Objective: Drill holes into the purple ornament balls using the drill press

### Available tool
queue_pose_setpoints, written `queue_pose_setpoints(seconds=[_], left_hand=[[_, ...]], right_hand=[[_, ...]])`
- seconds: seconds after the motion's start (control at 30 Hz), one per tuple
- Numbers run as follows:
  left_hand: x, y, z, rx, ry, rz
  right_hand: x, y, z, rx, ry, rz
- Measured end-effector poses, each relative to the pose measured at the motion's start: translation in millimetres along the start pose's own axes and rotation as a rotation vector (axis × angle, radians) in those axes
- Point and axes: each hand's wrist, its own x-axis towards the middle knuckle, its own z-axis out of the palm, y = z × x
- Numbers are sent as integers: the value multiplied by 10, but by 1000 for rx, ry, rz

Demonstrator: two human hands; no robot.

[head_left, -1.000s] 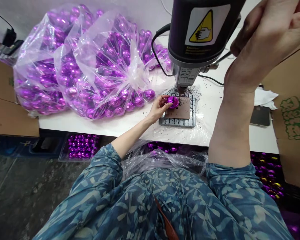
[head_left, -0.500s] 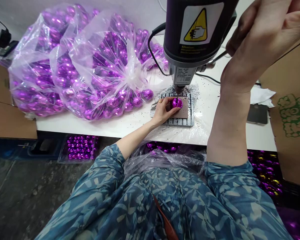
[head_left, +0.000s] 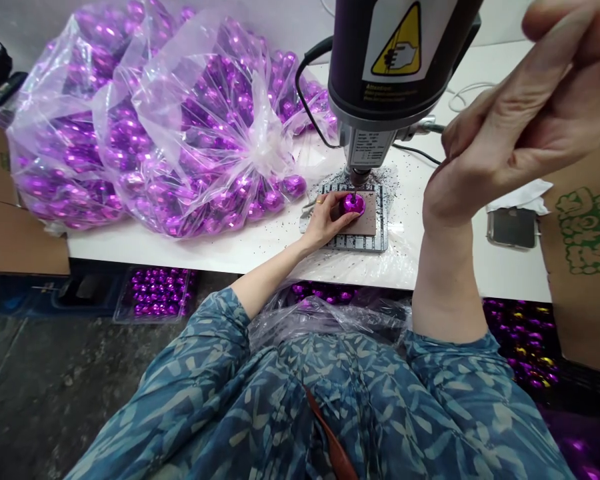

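Under the black drill press point(head_left: 395, 100), a shiny purple ball point(head_left: 353, 205) rests on a brown board point(head_left: 365, 225) over the slotted metal base point(head_left: 380, 243). My left hand point(head_left: 326, 220) pinches this ball from the left between thumb and fingers. The drill tip comes down to the ball's top, and whether it has entered cannot be made out. At the right, my right hand point(head_left: 520, 120) is curled at the press's lever point(head_left: 433, 127), whose outer end is hidden behind the fingers.
Clear bags full of purple balls point(head_left: 180, 133) cover the table's left. A phone point(head_left: 513, 228) and white tissue point(head_left: 523, 197) lie at the right, beside a cardboard box point(head_left: 585, 247). Dark shavings surround the base. A tray of purple balls point(head_left: 160, 293) stands below the table's left edge.
My right hand has come down and nearer with the lever, and my right forearm has shifted left. The drill tip sits slightly lower at the ball. My left hand keeps its hold.
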Motion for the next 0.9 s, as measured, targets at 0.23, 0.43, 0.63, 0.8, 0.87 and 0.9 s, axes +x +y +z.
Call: queue_pose_setpoints(seconds=[0.23,0.43,0.63,0.8,0.87,0.9], left_hand=[[-5,-10,-2,-9,-8,4],[-8,2,-8,-14,-8,4],[-9,9,-11,-19,-10,15],[-10,11,-4,-27,-5,17],[-11,10,0,-31,0,20],[-10,9,2,-33,2,19]], right_hand=[[-108,71,-11,-39,28,-40],[-160,244,-30,9,45,-116],[-151,403,-89,20,42,-128],[-178,561,-131,51,54,-35],[-184,613,-147,62,53,14],[-183,638,-155,63,49,25]])
